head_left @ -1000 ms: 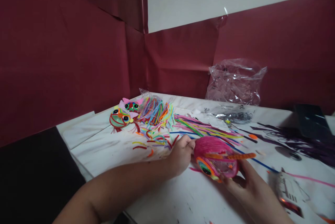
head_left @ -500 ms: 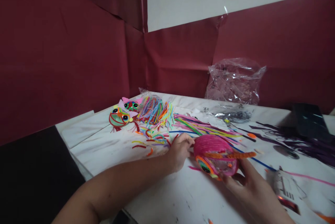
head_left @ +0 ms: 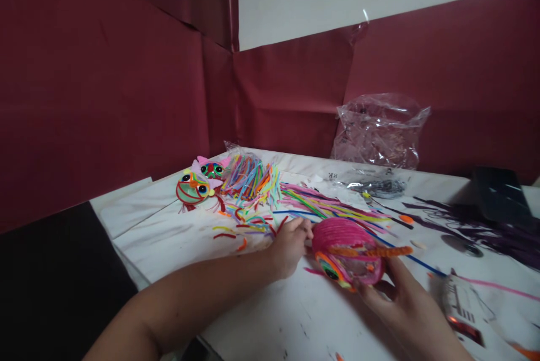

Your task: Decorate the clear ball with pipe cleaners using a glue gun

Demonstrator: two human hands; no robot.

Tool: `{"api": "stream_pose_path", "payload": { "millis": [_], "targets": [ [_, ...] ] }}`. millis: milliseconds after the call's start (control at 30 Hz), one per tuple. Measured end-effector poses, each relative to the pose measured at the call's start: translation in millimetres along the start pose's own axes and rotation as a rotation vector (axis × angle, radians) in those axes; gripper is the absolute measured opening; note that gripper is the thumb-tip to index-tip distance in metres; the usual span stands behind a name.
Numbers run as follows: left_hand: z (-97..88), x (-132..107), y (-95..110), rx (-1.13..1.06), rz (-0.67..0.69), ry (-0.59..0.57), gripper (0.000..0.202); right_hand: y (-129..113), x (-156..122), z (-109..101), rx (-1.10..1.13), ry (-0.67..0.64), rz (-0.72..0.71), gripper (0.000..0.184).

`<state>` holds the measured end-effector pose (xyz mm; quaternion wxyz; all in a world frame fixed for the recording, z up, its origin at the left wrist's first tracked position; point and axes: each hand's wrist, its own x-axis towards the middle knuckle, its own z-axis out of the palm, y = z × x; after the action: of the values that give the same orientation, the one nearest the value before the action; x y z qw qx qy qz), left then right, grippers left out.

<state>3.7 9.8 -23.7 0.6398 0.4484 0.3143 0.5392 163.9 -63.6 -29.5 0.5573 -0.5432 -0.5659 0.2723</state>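
My right hand grips a pink pipe-cleaner craft head from its right and underside. The head is rounded, wound in pink strands, with a green-and-orange eye on its lower left. An orange pipe cleaner lies across its hollow pink opening and sticks out to the right. Close against the head's left side is my left hand, fingers curled together. Whether its fingertips touch the head, or pinch something small, is hidden. A short pink piece shows just below it.
Two finished-looking craft faces sit at the far left. Beside them lie a bundle of coloured pipe cleaners and cut scraps. A clear plastic bag, dark purple strips and a printed packet are behind and right.
Hardly anything differs. My left hand's fingers have shifted slightly beside the pink craft head, which stays in my right hand.
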Motion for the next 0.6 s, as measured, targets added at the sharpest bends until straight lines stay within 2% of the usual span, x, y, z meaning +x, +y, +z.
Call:
{"api": "stream_pose_path", "payload": {
  "millis": [133, 300, 600],
  "targets": [
    [0.3, -2.8, -1.5, 0.038, -0.004, 0.023, 0.014, -2.0, -0.3, 0.9, 0.011, 0.014, 0.014, 0.044],
    [3.2, -4.9, -0.8, 0.062, 0.022, 0.034, 0.023, -3.3, -0.1, 1.8, 0.017, 0.034, -0.024, 0.042],
    [1.5, -4.0, 1.3, 0.053, -0.017, 0.014, 0.018, -5.7, -0.2, 1.2, -0.005, 0.056, 0.007, 0.041]
  ]
}}
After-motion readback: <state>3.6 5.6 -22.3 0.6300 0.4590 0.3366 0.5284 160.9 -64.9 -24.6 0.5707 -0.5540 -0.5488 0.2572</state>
